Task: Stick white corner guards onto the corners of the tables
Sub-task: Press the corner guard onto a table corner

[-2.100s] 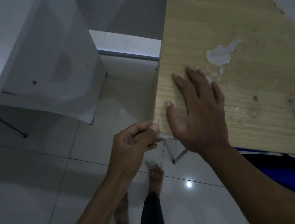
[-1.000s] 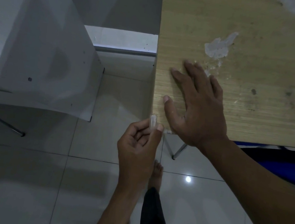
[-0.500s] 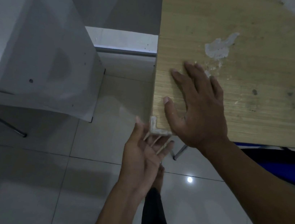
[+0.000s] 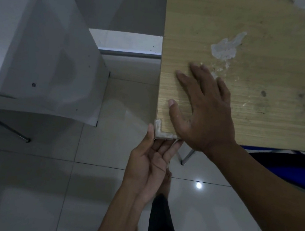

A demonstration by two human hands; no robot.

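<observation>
A white L-shaped corner guard (image 4: pixel 160 131) sits on the near left corner of the wooden table (image 4: pixel 256 41). My left hand (image 4: pixel 151 160) is below the corner, palm up with straight fingers; its thumb and fingertips touch the guard's outer sides. My right hand (image 4: pixel 205 111) lies flat on the tabletop just right of the guard, fingers spread.
A white cabinet (image 4: pixel 38 60) stands to the left, with a gap of tiled floor (image 4: pixel 28 196) between it and the table. A metal table leg (image 4: pixel 187 157) stands below the corner. Something blue and dark (image 4: pixel 287 169) lies under the table's near edge. My leg (image 4: pixel 161 224) is below.
My left hand, which pinched the guard a second ago, has opened and now presses it against the corner. The guard now sits on the corner. My right hand has not moved.
</observation>
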